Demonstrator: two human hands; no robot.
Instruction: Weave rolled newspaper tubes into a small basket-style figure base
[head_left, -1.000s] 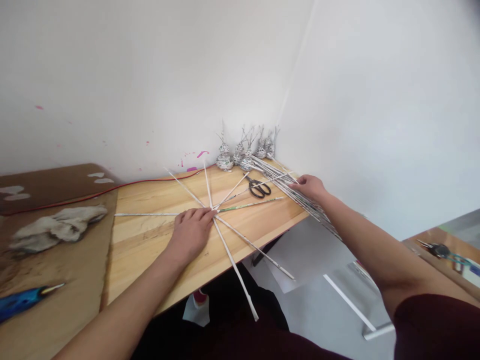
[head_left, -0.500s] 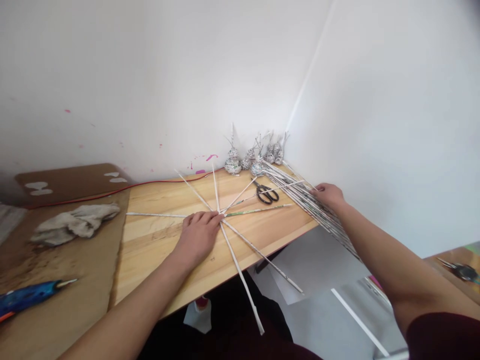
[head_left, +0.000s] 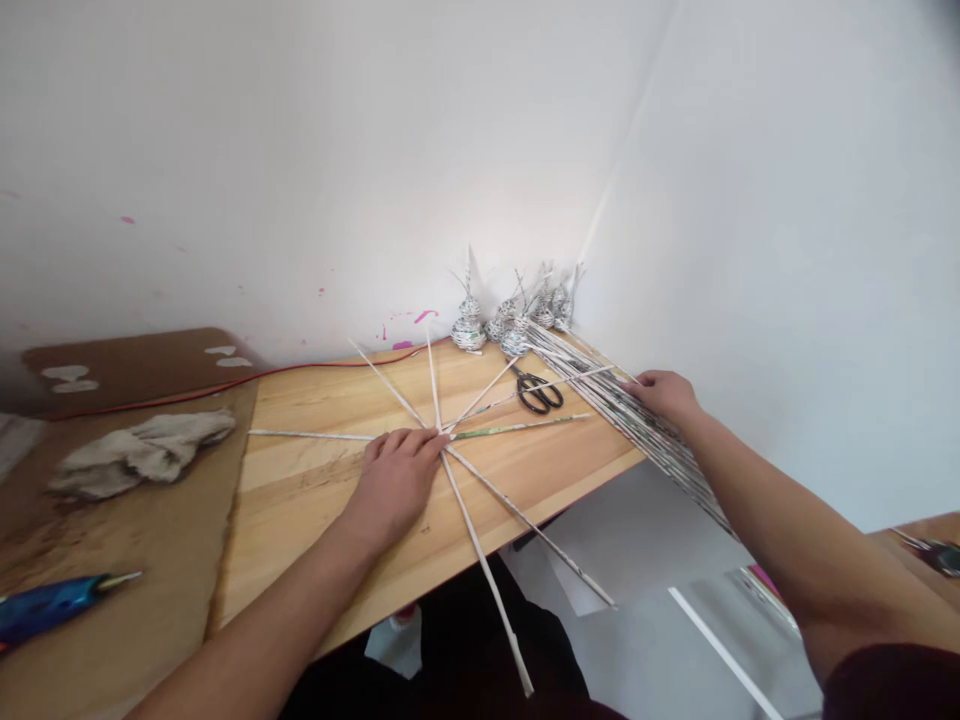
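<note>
Several thin rolled-paper sticks [head_left: 480,558] cross in a star on the wooden board, and two reach past its front edge. My left hand [head_left: 401,475] lies over their crossing, fingers bent together and pressing there; its thumb is hidden. Off to the right, my right hand [head_left: 666,395] is closed, thumb and fingertips pinching the end of a paper stick [head_left: 600,355] at the edge of a long bundle of paper sticks [head_left: 630,420]. Black-handled scissors [head_left: 538,393] rest between the star and the bundle, with one stick lying across them.
Woven paper gourd shapes [head_left: 469,325] stand by the wall at the back. On the left are a crumpled cloth [head_left: 146,452], a blue glue gun [head_left: 56,605] and a brown board [head_left: 135,365]. A red cord [head_left: 300,370] runs along the back of the wooden board [head_left: 300,540].
The view has shifted slightly. Both hands keep nearly the same places, the left on the crossing and the right at the bundle.
</note>
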